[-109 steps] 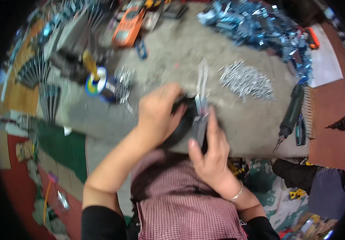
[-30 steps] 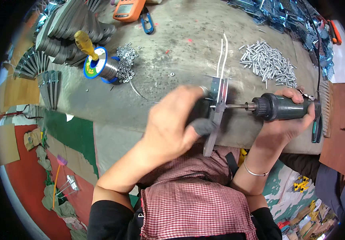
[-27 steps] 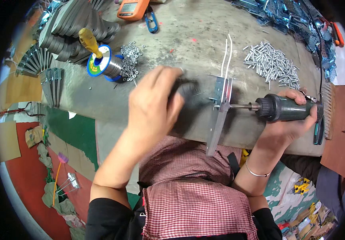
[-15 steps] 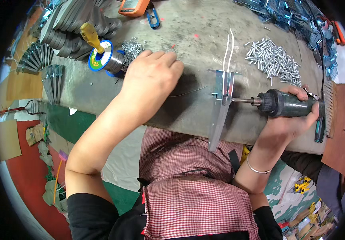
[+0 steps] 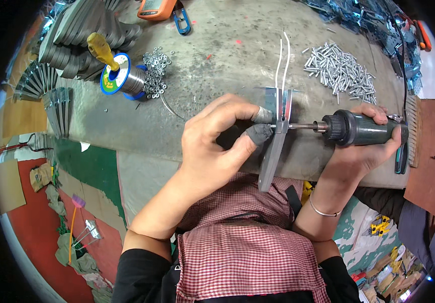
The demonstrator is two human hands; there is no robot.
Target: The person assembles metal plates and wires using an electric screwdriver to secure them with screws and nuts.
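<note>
Driver shaft point(image 5: 303, 126) lies horizontal, so we meet the upright metal bracket point(image 5: 277, 136) squarely from its right, right hand point(image 5: 364, 151) wrapped around the electric screwdriver point(image 5: 361, 130), left hand point(image 5: 212, 146) pinching its opposite face.

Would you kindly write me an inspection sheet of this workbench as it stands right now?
Surface: grey bench, scuffed, dusty.
Job's things: metal bracket upright at the bench edge; electric screwdriver with its bit against it.
Clutter: pile of screws, loose nuts, solder spool, stacked metal plates, orange meter.
Grips: left hand pinches the bracket; right hand holds the screwdriver.
Cables: two white wires rise from the bracket.
Surroundings: red and green floor, littered.
</note>
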